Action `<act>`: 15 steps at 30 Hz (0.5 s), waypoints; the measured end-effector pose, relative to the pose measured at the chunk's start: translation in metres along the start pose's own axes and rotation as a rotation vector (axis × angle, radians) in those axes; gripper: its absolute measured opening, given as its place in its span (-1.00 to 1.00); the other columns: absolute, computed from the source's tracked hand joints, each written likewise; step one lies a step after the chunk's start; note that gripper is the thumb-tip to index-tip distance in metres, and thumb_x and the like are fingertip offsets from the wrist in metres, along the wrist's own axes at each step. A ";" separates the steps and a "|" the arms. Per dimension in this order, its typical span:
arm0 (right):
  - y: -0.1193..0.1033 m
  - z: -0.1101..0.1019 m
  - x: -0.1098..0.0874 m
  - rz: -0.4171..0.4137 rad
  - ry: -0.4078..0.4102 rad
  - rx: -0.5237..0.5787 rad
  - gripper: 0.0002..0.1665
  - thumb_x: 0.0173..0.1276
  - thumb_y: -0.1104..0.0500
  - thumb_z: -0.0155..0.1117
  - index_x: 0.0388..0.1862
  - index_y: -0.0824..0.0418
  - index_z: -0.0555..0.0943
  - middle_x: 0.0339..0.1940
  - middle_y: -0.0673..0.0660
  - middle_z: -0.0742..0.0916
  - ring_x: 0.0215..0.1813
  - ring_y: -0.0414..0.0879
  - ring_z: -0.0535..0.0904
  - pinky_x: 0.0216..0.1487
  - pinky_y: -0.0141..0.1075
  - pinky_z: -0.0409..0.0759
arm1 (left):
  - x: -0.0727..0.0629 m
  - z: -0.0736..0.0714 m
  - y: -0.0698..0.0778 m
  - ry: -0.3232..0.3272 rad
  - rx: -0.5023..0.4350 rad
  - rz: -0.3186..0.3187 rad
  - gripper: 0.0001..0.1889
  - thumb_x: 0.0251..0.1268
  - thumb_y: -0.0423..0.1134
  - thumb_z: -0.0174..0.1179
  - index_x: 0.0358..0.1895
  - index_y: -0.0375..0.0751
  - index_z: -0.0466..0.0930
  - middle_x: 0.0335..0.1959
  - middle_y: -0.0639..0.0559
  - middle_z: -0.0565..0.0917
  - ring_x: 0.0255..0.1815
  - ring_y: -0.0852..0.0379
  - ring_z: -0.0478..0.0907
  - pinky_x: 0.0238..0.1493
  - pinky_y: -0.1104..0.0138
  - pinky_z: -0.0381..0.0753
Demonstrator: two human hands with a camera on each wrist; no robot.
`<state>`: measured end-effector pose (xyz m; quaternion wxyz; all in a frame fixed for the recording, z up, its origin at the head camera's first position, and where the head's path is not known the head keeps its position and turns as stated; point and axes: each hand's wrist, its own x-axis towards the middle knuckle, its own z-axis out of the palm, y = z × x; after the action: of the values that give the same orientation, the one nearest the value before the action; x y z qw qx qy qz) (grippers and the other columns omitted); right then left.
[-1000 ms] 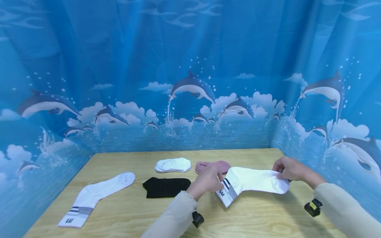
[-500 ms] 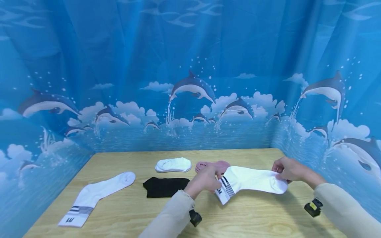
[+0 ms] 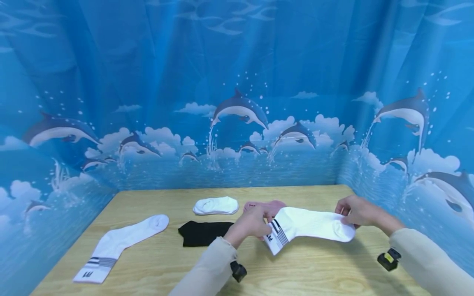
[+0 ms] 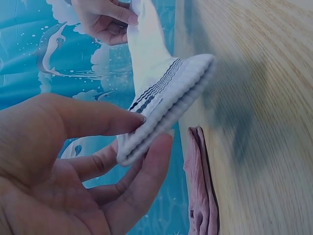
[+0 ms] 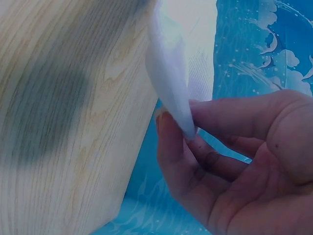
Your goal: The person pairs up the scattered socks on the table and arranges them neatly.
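Note:
A long white sock (image 3: 314,223) with dark stripes and a small logo at its cuff is stretched between both hands above the table. My left hand (image 3: 252,224) pinches the cuff edge between thumb and fingers; in the left wrist view the ribbed cuff (image 4: 166,110) shows its narrow opening. At the toe end, my right hand (image 3: 357,211) pinches the fabric, and the right wrist view shows the white toe (image 5: 171,83) between thumb and fingertips. Behind the left hand lies a folded pink sock (image 3: 275,205), partly covered by that hand.
A matching white striped sock (image 3: 122,242) lies flat at the table's left. Between it and my left hand are a black sock (image 3: 203,233) and a folded short white sock (image 3: 216,205). A blue dolphin-print curtain (image 3: 237,164) surrounds the wooden table (image 3: 166,271) at back and sides.
Both hands have shifted slightly left with the held white sock, the left hand a little more than the right. The other socks have stayed in place.

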<state>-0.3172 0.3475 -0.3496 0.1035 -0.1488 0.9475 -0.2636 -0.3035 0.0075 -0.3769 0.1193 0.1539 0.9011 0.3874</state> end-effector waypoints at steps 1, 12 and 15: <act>0.000 0.000 0.000 -0.014 0.000 -0.006 -0.89 0.26 0.42 0.34 -0.23 0.33 0.63 -0.37 0.12 0.65 -0.39 -0.09 0.54 -0.48 -0.29 0.64 | 0.000 0.000 -0.001 0.001 -0.002 -0.002 -0.80 0.09 -0.57 0.31 -0.34 -0.21 0.56 -0.22 -0.12 0.64 -0.50 0.10 0.59 -0.56 0.42 0.63; -0.007 0.003 0.002 -0.044 0.004 0.005 -0.89 0.26 0.44 0.33 -0.24 0.33 0.64 -0.37 0.12 0.68 -0.39 -0.08 0.57 -0.49 -0.30 0.66 | -0.005 -0.005 -0.006 0.043 0.018 0.005 -0.79 -0.02 -0.59 0.30 -0.37 -0.22 0.59 -0.01 -0.23 0.58 -0.53 0.11 0.58 -0.58 0.43 0.61; -0.010 0.005 0.003 -0.035 0.009 -0.005 -0.89 0.27 0.43 0.34 -0.24 0.32 0.65 -0.37 0.12 0.67 -0.39 -0.09 0.57 -0.48 -0.28 0.67 | -0.006 -0.006 -0.008 0.053 0.023 0.006 -0.78 -0.05 -0.60 0.30 -0.38 -0.22 0.59 0.17 -0.30 0.47 -0.54 0.11 0.56 -0.59 0.43 0.61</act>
<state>-0.3164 0.3364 -0.3488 0.0941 -0.1644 0.9458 -0.2638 -0.3013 -0.0042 -0.3784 0.0925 0.1477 0.9078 0.3815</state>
